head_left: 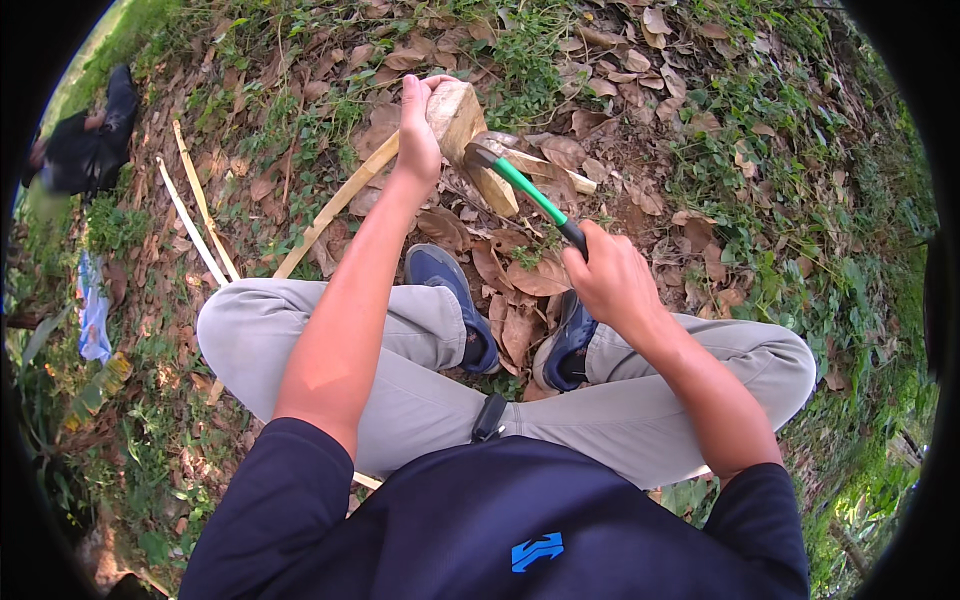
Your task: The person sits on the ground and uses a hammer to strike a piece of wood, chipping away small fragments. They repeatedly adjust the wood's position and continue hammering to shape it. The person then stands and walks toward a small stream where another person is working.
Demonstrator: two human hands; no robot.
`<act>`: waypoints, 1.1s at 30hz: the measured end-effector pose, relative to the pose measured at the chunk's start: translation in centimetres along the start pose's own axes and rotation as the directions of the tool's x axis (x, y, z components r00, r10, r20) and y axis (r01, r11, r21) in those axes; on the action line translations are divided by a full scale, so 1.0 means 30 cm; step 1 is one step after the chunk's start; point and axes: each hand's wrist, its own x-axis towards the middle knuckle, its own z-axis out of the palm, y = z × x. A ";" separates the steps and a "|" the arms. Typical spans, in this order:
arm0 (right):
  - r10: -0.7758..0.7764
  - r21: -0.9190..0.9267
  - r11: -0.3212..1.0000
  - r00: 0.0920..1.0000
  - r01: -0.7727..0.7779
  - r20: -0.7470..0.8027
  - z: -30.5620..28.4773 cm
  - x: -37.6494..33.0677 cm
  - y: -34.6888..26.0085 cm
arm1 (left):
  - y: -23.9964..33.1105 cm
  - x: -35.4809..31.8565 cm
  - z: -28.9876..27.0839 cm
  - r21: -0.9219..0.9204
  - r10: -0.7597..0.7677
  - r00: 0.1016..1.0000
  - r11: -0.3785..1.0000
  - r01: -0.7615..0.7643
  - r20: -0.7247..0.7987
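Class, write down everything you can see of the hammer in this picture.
The hammer has a bright green shaft, a black grip and a dark metal head. The right hand holds the grip; the shaft slants up and left, its head against a pale block of wood that the left hand steadies upright on the leaf-strewn ground.

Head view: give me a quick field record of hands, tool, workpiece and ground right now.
left hand: grips the top of the wood block, holding it tilted on the ground
right hand: wrapped around the dark grip of the hammer
hammer: green shaft, head against the block's side
posture: seated cross-legged, blue shoes
ground: dry leaves, grass, thin wood strips to the left
far left: another person, partly seen
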 end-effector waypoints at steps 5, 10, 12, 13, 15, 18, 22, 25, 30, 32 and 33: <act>-0.054 0.208 0.976 0.995 0.071 -0.087 -0.057 -0.027 -0.050 | 0.005 -0.004 0.003 0.027 0.015 1.000 1.000 -0.015 -0.007; 0.023 -0.088 0.996 0.999 -0.020 0.028 -0.012 0.008 -0.027 | 0.000 0.007 -0.007 0.053 -0.040 0.999 0.998 0.040 0.003; 0.024 -0.014 1.000 0.998 -0.023 0.051 -0.024 0.012 -0.017 | 0.003 0.006 -0.003 0.005 -0.024 1.000 1.000 0.024 0.006; -0.001 -0.003 1.000 1.000 0.001 0.030 -0.051 0.011 -0.045 | -0.004 0.005 -0.017 -0.016 -0.019 1.000 1.000 0.019 -0.008; -0.050 0.210 0.975 0.994 0.069 -0.098 -0.082 -0.007 -0.057 | 0.011 -0.018 0.031 -0.004 -0.038 0.999 0.999 0.038 0.039; -0.081 0.375 0.910 0.962 0.178 -0.261 -0.066 -0.039 -0.046 | -0.003 -0.027 0.018 0.056 -0.067 0.993 0.997 0.062 0.094; 0.062 0.080 0.995 0.998 -0.063 0.016 0.001 -0.023 -0.007 | 0.006 -0.022 0.032 -0.005 -0.116 0.991 0.993 0.117 0.060; 0.011 0.187 0.982 1.000 -0.008 -0.015 -0.070 -0.014 -0.037 | 0.019 -0.016 0.031 0.092 -0.166 0.982 0.983 0.158 0.093; 0.015 0.259 0.965 0.986 0.029 -0.165 -0.072 -0.043 -0.036 | -0.079 -0.010 0.019 0.038 -0.022 0.999 0.999 0.021 0.026; 0.061 0.282 0.957 0.998 -0.065 0.022 0.018 -0.004 0.071 | -0.068 -0.004 0.037 -0.037 -0.005 0.997 0.999 0.008 0.077; 0.081 0.285 0.956 0.996 -0.070 -0.026 0.040 0.000 0.081 | -0.068 0.003 0.027 -0.053 -0.048 0.996 0.997 0.052 0.079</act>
